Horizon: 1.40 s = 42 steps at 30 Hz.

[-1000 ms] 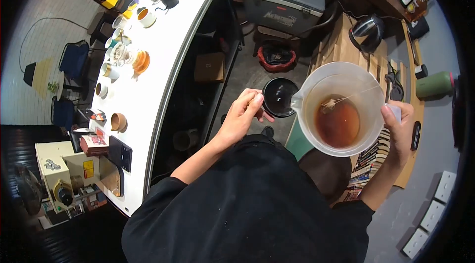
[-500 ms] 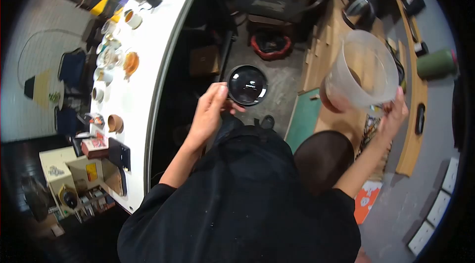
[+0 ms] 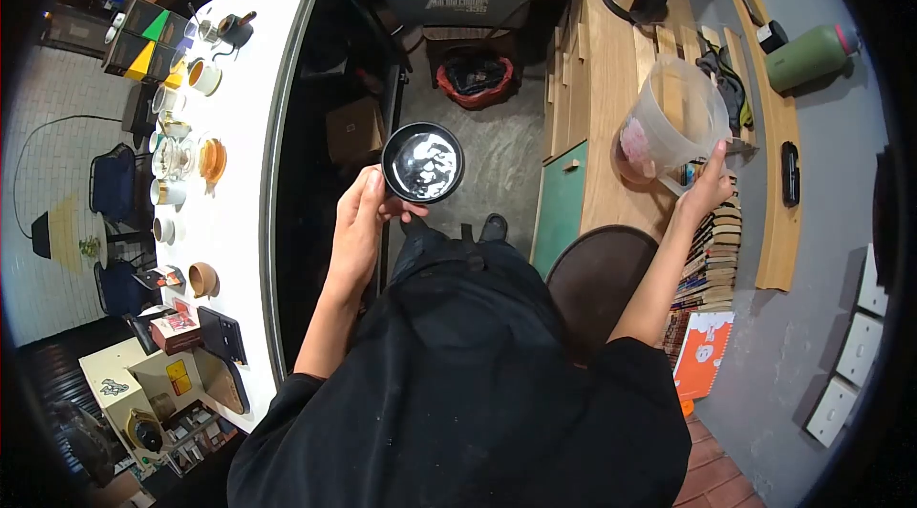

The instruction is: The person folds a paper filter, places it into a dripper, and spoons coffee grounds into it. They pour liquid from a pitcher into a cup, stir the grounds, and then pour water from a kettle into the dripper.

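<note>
Now | left hand [image 3: 358, 222] grips black cup [image 3: 422, 161] | right hand [image 3: 707, 191] grips plastic jug [image 3: 669, 121], well apart

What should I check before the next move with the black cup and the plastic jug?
1. Left hand has a firm grip on the black cup: ok.
2. Cup is level with its mouth up: ok.
3. Right hand holds the plastic jug by its handle: ok.
4. Jug is over the wooden bench, apart from the cup: ok.
5. How much brown liquid is in the jug: cannot tell.
</note>
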{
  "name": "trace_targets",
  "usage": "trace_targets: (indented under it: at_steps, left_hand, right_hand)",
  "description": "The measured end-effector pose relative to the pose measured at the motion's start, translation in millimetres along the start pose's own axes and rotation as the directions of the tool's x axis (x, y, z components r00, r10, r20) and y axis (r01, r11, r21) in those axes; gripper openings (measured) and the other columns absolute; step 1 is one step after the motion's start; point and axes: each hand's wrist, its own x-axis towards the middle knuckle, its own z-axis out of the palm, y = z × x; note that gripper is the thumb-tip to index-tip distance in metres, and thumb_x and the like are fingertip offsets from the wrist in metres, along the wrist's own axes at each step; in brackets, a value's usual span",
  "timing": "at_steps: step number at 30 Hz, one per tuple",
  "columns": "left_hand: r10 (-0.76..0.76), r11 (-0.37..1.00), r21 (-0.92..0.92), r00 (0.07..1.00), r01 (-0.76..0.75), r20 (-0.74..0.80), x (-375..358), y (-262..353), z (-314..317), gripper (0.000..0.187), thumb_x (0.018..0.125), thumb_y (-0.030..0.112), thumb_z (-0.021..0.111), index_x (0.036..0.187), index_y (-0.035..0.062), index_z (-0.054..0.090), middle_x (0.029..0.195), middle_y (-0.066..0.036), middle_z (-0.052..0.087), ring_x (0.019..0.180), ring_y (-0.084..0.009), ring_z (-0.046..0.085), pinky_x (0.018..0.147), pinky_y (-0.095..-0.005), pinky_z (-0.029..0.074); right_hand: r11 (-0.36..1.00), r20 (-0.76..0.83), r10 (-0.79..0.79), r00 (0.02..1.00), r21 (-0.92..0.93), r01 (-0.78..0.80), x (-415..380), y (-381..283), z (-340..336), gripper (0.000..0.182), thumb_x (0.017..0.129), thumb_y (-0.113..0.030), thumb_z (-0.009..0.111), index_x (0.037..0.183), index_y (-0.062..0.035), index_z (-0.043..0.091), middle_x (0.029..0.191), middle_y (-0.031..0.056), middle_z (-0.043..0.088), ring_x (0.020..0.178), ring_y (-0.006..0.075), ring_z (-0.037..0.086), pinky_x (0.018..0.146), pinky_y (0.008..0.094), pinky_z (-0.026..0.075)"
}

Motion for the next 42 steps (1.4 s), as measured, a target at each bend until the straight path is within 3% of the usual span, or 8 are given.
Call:
trace_targets:
  at_steps: [13,15,25,28,30,35,39,42]
  left_hand:
    - [-0.041,0.999,0.004,0.999,0.041,-0.023,15,9,22,0.041,0.111,0.033,0.034,0.115,0.0011,0.059,0.09,-0.01,0.071,0.082,-0.0136,0.067,0.075,-0.028,0.049]
    - [-0.03,0.999,0.025,1.0,0.03,-0.004,18,10,25,0.042,0.111,0.034,0.034,0.115,0.0011,0.059,0.09,-0.01,0.071,0.082,-0.0139,0.067,0.075,-0.0282,0.049]
    - [-0.035,0.999,-0.035,0.996,0.037,0.08,35,1,18,0.043,0.111,0.035,0.036,0.117,-0.0008,0.058,0.096,-0.012,0.07,0.083,-0.0175,0.069,0.074,-0.0289,0.052]
    - [-0.044,0.998,-0.031,0.995,0.047,0.085,42,2,16,0.043,0.111,0.036,0.036,0.116,-0.0009,0.058,0.097,-0.011,0.07,0.084,-0.0175,0.069,0.074,-0.0287,0.052]
    - [-0.038,0.998,-0.05,0.995,0.043,0.094,45,4,12,0.043,0.111,0.036,0.036,0.115,-0.0004,0.058,0.096,-0.011,0.069,0.084,-0.0173,0.069,0.073,-0.0287,0.052]
    - [-0.009,0.999,-0.051,0.996,0.013,0.085,46,13,-5,0.04,0.111,0.033,0.035,0.112,0.0006,0.058,0.094,-0.01,0.069,0.083,-0.0169,0.069,0.073,-0.0277,0.051]
    - [0.023,0.996,-0.087,0.997,-0.016,0.079,43,17,-25,0.038,0.11,0.031,0.036,0.112,0.0007,0.058,0.092,-0.01,0.069,0.083,-0.0161,0.068,0.073,-0.0277,0.051]
    - [0.033,0.991,-0.127,0.999,-0.03,0.022,36,21,-43,0.038,0.11,0.032,0.036,0.111,0.0006,0.058,0.092,-0.009,0.069,0.082,-0.0155,0.068,0.073,-0.0274,0.05]
  right_hand:
    - [0.998,-0.044,0.057,0.997,-0.021,-0.058,-4,42,-43,0.039,0.099,-0.028,0.065,0.107,0.0093,0.072,0.084,0.0016,0.069,0.063,0.0042,0.052,0.054,0.022,0.036]
    - [0.998,-0.098,0.053,0.994,0.032,-0.05,-10,35,-39,0.038,0.097,-0.032,0.069,0.069,-0.0077,0.061,0.057,-0.0091,0.042,0.05,0.0023,0.03,0.048,0.025,0.02]
    - [0.994,-0.1,0.052,0.994,-0.091,-0.061,-15,70,-94,0.042,0.104,-0.031,0.056,0.073,-0.0029,0.059,0.061,-0.0024,0.047,0.056,0.0064,0.038,0.053,0.0249,0.028]
    - [0.962,-0.036,-0.09,0.995,-0.26,0.078,-20,66,-96,0.037,0.105,-0.032,0.053,0.088,0.0004,0.06,0.074,0.0046,0.055,0.065,0.0134,0.049,0.061,0.0291,0.037]
    - [0.768,-0.011,-0.328,0.945,-0.585,0.26,-24,53,-92,0.044,0.103,-0.037,0.056,0.116,0.0052,0.056,0.105,0.0167,0.062,0.095,0.0245,0.059,0.079,0.034,0.047]
    - [0.557,0.058,-0.561,0.826,-0.711,0.429,-62,-62,-28,0.046,0.099,-0.035,0.064,0.122,0.0025,0.051,0.112,0.0144,0.055,0.103,0.027,0.058,0.095,0.0387,0.044]
    - [0.925,0.527,-0.249,0.812,-0.12,0.361,-114,-124,63,0.067,0.086,-0.042,0.078,0.13,-0.0005,0.05,0.123,0.0125,0.055,0.111,0.0235,0.054,0.1,0.0389,0.041]
    - [0.932,0.881,-0.186,0.436,0.018,0.362,-167,-148,136,0.086,0.074,-0.042,0.087,0.138,-0.0019,0.047,0.132,0.0125,0.052,0.118,0.0261,0.053,0.102,0.0394,0.041]
